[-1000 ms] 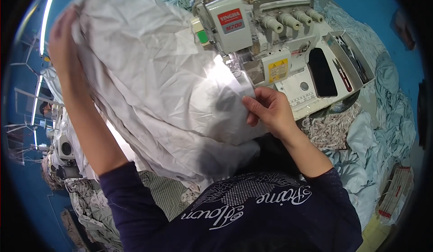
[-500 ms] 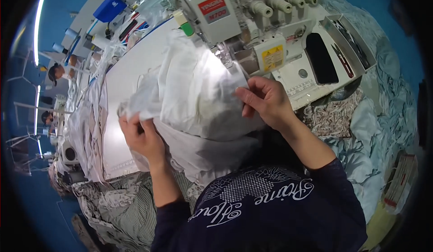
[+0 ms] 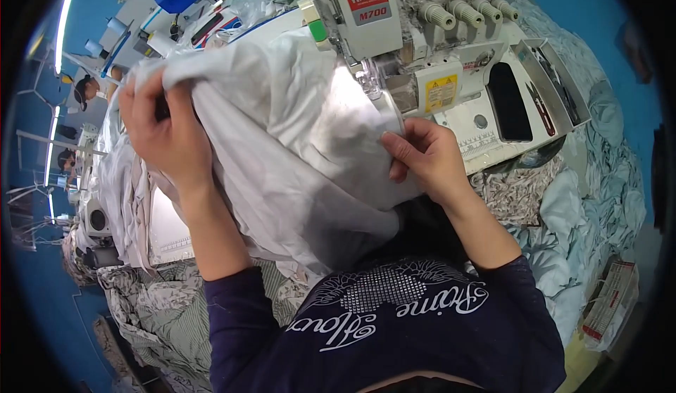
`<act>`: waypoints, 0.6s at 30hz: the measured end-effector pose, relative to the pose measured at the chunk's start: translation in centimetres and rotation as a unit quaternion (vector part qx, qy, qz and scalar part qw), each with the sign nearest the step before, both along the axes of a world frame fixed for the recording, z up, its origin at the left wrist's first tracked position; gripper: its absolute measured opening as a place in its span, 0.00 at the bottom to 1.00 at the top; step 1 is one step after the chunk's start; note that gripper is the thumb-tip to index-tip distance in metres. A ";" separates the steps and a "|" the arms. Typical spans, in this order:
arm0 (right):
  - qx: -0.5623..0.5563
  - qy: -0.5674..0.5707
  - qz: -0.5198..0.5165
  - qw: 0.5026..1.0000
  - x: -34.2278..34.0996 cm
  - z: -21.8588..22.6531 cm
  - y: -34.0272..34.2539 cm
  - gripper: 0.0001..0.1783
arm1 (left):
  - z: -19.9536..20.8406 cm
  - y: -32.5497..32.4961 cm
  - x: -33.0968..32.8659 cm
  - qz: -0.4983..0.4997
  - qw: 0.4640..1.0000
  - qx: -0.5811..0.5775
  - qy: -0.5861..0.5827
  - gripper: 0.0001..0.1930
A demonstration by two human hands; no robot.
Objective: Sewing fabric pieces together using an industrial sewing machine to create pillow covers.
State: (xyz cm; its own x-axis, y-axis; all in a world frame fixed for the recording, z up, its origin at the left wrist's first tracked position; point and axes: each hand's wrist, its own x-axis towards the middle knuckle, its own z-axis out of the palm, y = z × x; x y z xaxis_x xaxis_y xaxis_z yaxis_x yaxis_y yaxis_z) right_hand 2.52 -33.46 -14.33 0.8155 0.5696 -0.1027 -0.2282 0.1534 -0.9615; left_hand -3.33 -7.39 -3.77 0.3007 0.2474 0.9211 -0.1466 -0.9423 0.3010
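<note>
A large piece of pale grey-white fabric spreads from the sewing machine down toward my lap. Its lit upper right part lies at the presser foot. Well to the left, my left hand grips the fabric and holds a fold of it raised off the table. My right hand pinches the fabric's right edge between thumb and fingers, just below the machine's needle area. Folds hide some of the left fingertips.
Right of the needle, a black phone and red-handled tweezers lie beside a metal tray of tools. Heaped pale cloth surrounds the table's right side. Striped fabric hangs at the lower left. Other people sit far left.
My left hand has moved left and up, lifting the fabric into a broad raised fold. My right hand keeps its pinch near the machine. The whole view has shifted slightly.
</note>
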 end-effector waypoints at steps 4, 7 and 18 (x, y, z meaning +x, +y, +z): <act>-0.009 0.002 -0.013 1.000 0.0 0.0 0.0 0.10 | 3.0 1.8 2.2 0.016 0.995 0.093 -0.035 0.05; -0.007 -0.001 -0.012 1.000 0.0 -0.3 0.1 0.11 | 4.8 2.7 3.7 0.039 0.990 0.123 -0.049 0.07; 0.002 -0.004 -0.004 1.000 0.0 -0.7 0.3 0.12 | -13.1 -0.9 -9.9 -0.031 0.875 -0.115 0.470 0.19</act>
